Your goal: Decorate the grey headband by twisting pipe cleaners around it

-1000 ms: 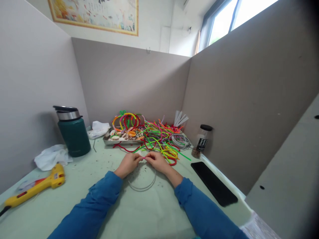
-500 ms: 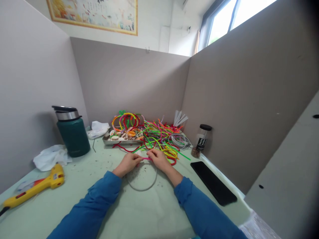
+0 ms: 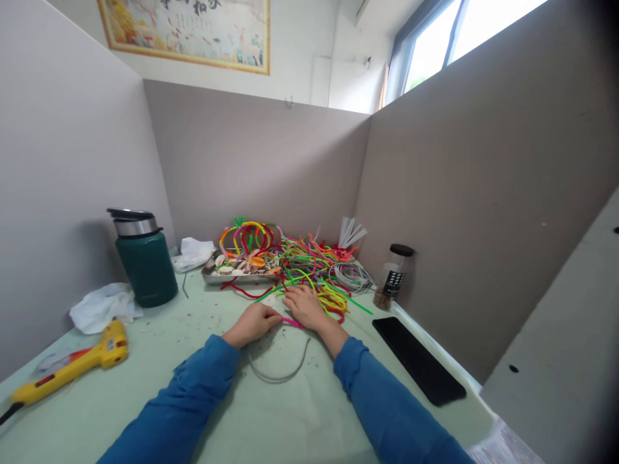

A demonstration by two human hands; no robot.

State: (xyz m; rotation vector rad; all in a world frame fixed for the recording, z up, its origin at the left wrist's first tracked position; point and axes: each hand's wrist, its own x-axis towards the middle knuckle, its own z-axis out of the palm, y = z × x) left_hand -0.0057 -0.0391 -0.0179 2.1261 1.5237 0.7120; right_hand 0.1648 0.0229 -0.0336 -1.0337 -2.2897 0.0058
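My left hand (image 3: 255, 323) pinches a short pink fuzzy stem (image 3: 292, 322) just in front of the pile. My right hand (image 3: 304, 305) lies above and right of the pink stem, at the near edge of the colourful fuzzy stems (image 3: 314, 261); its fingers are spread and nothing shows in them. A curved grey wire (image 3: 279, 380) hangs in an arc below both hands, its left end close to my left wrist. Whether the wire joins the pink stem cannot be made out.
Behind stand a metal tray (image 3: 242, 279) of shells and coiled grey wire (image 3: 352, 277). At left are a green bottle (image 3: 147, 267), tissues (image 3: 104, 308) and a yellow glue gun (image 3: 72, 374). At right are a jar (image 3: 393, 277) and a black phone (image 3: 420, 361).
My right hand has let go of the pink stem and moved slightly up, its fingers opening. The pink stem and wire sit a little lower. The view has shifted slightly.
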